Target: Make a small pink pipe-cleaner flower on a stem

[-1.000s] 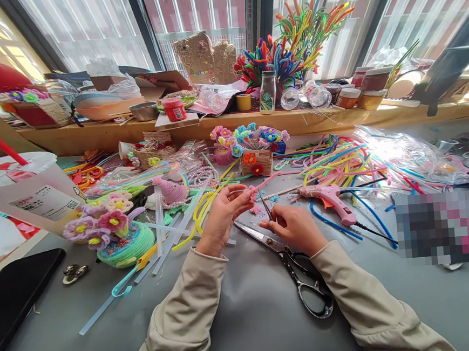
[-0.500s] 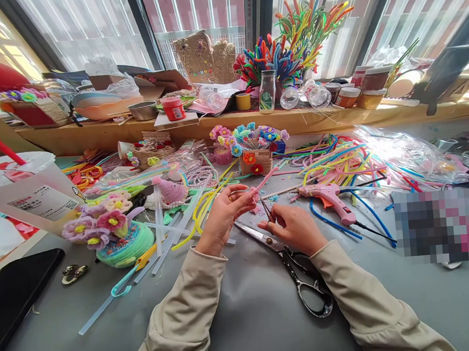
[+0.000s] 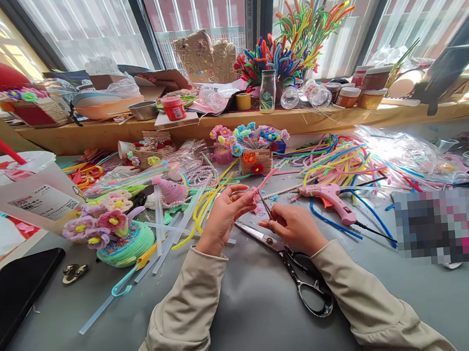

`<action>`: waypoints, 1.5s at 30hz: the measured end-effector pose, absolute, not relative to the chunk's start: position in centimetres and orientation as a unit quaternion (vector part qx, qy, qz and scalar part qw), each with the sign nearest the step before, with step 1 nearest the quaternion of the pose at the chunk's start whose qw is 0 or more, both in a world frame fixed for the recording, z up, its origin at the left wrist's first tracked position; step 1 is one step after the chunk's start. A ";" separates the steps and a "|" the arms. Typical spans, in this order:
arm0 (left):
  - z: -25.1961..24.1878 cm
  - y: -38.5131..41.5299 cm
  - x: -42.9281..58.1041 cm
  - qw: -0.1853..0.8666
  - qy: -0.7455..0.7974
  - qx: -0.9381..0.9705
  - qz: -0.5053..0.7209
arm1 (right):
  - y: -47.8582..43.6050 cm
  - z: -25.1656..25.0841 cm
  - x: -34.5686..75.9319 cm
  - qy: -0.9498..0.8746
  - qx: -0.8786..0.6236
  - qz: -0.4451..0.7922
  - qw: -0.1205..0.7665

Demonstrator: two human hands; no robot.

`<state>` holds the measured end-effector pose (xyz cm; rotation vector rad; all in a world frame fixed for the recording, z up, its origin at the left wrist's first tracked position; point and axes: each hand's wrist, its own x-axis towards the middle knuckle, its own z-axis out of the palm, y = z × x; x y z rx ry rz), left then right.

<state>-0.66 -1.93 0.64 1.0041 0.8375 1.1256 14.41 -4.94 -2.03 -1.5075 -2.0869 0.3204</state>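
Between the thumb and fingers of my left hand [image 3: 228, 213] is a pink pipe cleaner [image 3: 266, 178], its free end pointing up and to the right. My right hand [image 3: 293, 224] grips a small pair of scissors [image 3: 267, 208], with the narrow blades against the fuzzy pink part at my left fingertips. Whether the blades are closed there is too small to tell. Large black-handled scissors [image 3: 292, 268] lie on the grey table [image 3: 254, 325] below and partly behind my right hand. Pink fluff clippings [image 3: 259, 210] are scattered under the hands.
A pink glue gun [image 3: 329, 200] lies right of my right hand, beside loose pipe cleaners [image 3: 339, 159]. On the left are a green pot of fuzzy flowers [image 3: 126, 243], clear glue sticks [image 3: 174, 239], a drink cup [image 3: 28, 191] and a phone [image 3: 17, 301]. A small flower box [image 3: 257, 163] stands behind.
Almost nothing differs. The small scissors and my right hand have shifted very slightly at the pink pipe cleaner, while my left hand keeps its place.
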 end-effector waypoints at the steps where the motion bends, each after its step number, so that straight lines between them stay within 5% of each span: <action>1: 0.6 -1.9 -0.7 0.651 0.367 0.442 0.495 | -4.9 -2.1 14.5 -0.774 -0.559 0.118 0.273; 45: 0.8 -2.0 -0.7 0.652 0.366 0.435 0.501 | -5.0 -2.1 14.4 -0.780 -0.550 0.114 0.277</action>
